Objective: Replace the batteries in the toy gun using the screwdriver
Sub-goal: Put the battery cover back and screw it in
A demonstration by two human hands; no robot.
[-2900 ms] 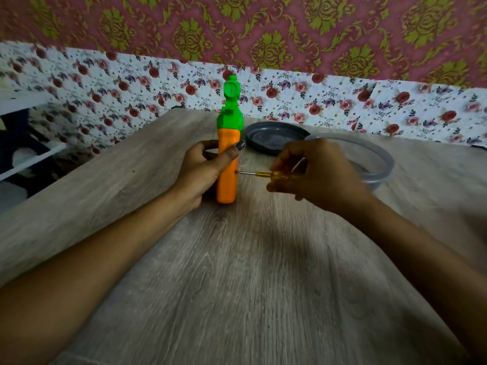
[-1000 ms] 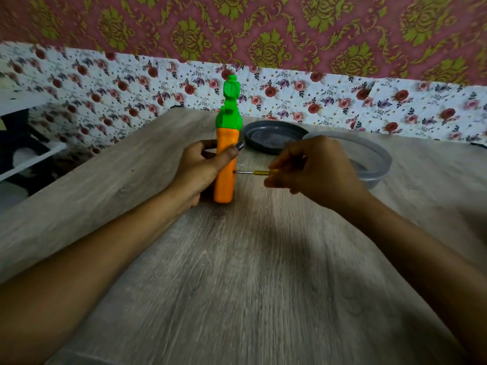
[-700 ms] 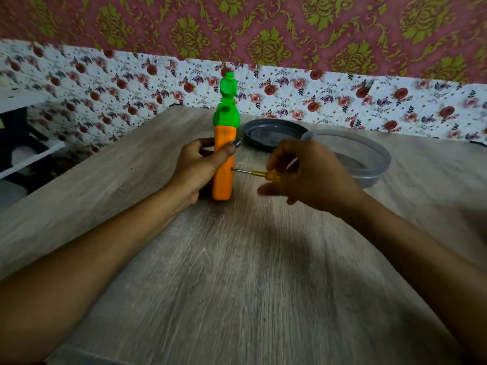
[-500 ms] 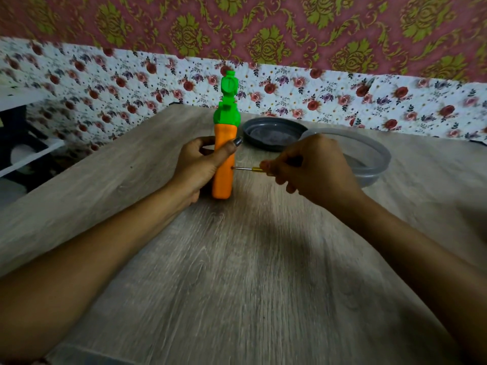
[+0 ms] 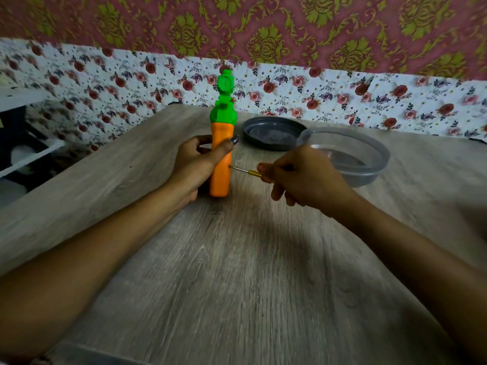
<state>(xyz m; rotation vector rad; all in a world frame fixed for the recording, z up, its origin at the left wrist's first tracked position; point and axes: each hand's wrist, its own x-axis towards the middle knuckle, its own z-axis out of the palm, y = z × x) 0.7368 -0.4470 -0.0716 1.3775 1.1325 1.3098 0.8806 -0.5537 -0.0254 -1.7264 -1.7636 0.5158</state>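
Toy gun [image 5: 220, 164] is gripped upright by the left hand [image 5: 195, 167]; the right hand [image 5: 303, 177] pinches the screwdriver [image 5: 246, 171], whose tip could slip if pressed off-axis.

Screwdriver [image 5: 245, 170] handle inside right hand [image 5: 303, 177]

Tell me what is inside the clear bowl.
No object shows on the visible floor of the clear bowl, only reflections. The right hand, holding the screwdriver, covers its near-left part, so that portion cannot be checked.
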